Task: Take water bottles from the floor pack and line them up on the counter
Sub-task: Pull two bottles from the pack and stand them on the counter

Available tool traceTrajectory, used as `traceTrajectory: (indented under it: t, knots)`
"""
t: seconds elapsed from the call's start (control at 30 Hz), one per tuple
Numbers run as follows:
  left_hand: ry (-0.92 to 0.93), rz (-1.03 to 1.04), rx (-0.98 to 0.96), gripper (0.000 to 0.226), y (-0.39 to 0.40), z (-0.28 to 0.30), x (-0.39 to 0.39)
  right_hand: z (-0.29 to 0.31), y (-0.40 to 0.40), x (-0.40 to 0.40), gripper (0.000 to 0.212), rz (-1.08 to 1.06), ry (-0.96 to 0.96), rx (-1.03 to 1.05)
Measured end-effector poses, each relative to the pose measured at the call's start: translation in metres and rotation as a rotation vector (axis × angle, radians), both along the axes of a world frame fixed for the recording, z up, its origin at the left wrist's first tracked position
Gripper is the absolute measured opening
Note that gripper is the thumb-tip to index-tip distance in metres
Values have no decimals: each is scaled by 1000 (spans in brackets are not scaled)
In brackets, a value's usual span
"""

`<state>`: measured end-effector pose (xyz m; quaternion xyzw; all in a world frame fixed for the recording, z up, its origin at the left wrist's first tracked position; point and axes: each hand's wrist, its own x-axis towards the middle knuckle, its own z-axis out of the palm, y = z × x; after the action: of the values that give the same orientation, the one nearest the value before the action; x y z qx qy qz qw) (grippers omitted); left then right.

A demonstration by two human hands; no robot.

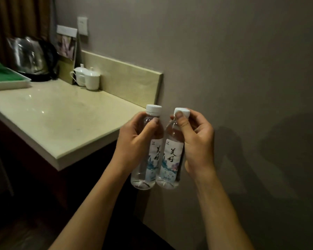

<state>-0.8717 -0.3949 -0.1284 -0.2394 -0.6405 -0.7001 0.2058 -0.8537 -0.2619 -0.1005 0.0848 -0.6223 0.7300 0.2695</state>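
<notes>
The left hand point(134, 139) is wrapped around the neck and shoulder of the left bottle point(147, 150), its grip pressed closed on the clear plastic just under the white cap, with most of the body hanging below the fingers. The right hand point(197, 141) pinches the right bottle point(171, 154) at its cap, thumb on the front, the body dropping down beside its palm. The two bottles touch side by side, held in the air past the corner of the bench point(61, 120), against the wall point(242, 69). Each label carries two brushed Chinese characters, 美好, over a pale blue picture; the smaller print is unreadable. Beyond the grips, on the bench, stand two white lidded cups point(87, 78), one kettle point(33, 58) and one tray point(5, 78).
</notes>
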Motion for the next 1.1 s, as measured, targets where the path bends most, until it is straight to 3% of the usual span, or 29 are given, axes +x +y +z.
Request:
traceTrajectory:
  t: [0.23, 0.47, 0.7, 0.9, 1.1]
  knots:
    - [93, -1, -93, 34, -106, 36, -16, 23, -107, -12, 29, -29, 70, -23]
    - [76, -4, -78, 30, -165, 39, -68, 29, -170, -54, 24, -77, 78, -21]
    - [57, 16, -111, 36, -195, 34, -135, 19, -199, -126, 43, -73, 78, 21]
    - [55, 41, -164, 41, -202, 30, -206, 7, -203, -205, 35, -89, 88, 40]
    - [54, 116, -171, 21, -204, 16, -269, -7, -206, -267, 31, -76, 88, 20]
